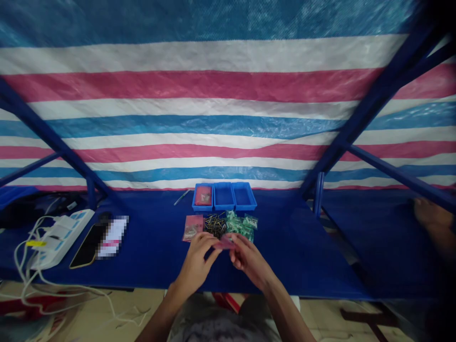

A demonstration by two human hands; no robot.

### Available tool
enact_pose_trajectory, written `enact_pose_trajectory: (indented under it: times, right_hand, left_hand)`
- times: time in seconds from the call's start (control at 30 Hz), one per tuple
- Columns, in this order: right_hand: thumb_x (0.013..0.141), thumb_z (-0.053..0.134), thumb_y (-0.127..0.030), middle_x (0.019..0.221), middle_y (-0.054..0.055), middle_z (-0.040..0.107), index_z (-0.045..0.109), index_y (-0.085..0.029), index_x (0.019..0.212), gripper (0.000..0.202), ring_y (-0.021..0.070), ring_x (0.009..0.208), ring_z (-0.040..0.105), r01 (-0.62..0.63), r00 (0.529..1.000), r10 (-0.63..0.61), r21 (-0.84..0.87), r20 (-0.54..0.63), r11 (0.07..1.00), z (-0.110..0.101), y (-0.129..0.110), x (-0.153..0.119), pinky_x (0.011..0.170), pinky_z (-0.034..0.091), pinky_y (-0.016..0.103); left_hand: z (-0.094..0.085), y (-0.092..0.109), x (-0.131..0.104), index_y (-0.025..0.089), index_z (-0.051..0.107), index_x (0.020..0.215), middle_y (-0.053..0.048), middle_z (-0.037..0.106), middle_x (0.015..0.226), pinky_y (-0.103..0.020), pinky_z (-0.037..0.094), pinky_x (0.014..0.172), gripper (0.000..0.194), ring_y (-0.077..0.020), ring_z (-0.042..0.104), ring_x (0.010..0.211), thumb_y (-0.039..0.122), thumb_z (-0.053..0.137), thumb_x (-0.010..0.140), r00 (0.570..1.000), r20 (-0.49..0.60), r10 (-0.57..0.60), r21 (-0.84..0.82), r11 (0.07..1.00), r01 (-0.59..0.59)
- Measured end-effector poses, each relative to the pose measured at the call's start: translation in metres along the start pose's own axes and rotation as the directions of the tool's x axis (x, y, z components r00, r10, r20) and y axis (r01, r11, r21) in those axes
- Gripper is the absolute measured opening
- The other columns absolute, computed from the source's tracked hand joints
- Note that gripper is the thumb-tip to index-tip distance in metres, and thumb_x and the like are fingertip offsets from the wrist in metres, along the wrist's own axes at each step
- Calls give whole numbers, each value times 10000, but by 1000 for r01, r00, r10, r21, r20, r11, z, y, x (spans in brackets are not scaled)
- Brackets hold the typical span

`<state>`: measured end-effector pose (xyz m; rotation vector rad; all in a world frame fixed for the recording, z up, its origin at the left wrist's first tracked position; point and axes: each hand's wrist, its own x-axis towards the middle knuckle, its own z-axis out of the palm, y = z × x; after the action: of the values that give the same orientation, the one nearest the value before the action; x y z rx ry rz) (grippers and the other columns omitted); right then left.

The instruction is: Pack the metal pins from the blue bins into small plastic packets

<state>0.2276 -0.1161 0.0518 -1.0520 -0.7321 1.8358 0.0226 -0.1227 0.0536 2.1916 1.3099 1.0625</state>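
A small pink bag point(227, 242) is pinched between my left hand point(200, 259) and my right hand point(249, 259), low over the blue table point(285, 256). Both hands have their fingertips closed on it, one at each side; its contents are too blurred to tell. Just beyond them lies a pile of dark screws point(214, 224). To its left is a flat pink bag point(193, 227) with small pale parts inside. Green-tinted bags of small parts point(240, 225) are heaped to its right. Three blue trays point(224, 208) stand behind; the left one holds a pink bag point(203, 195).
A white power strip point(66, 237) with tangled cables, a phone point(85, 244) and a blurred-out paper point(113, 236) lie at the left. A pen point(181, 197) lies beside the trays. Blue frame bars slant at both sides. Another person's hand point(432, 213) shows at far right.
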Motion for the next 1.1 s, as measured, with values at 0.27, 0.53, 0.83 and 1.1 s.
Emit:
enact_pose_trajectory:
  times: [0.27,0.53,0.83,1.1]
  right_hand:
    - [836,769,-651,632,-66,550,644,-237,1196,562,77,436,395,230,945,-247,-99,-216,968,-31,-2,-6,398,222,185]
    - [818,776,-666,682,-44,572,629,-258,1211,585,91,458,405,285,895,-318,-145,-314,947,-49,-5,-20,410,233,190]
    - [789,800,-655,682,-36,581,660,-257,1173,570,93,459,407,302,857,-334,-141,-393,943,-68,1,-21,407,228,196]
    - [768,809,-671,669,-20,579,710,-240,1090,547,94,475,439,284,845,-340,-193,-412,939,-75,1,-13,415,263,196]
  left_hand:
    - [-24,-80,111,136,550,1378,-62,766,941,-276,505,761,538,-206,709,819,440,676,952,907,-244,-343,-208,932,297]
    - [-8,-116,180,171,554,1339,-116,752,1062,-392,453,960,388,-296,638,1092,226,640,964,948,-168,-269,363,877,314]
    - [-3,-110,172,207,643,1282,-170,549,1446,-494,364,1078,281,-349,493,1309,242,491,1048,989,-38,-144,625,768,136]
    - [-17,-126,176,256,687,1273,-89,667,1333,-417,440,1027,328,-289,662,1183,175,645,958,960,245,-136,579,815,-32]
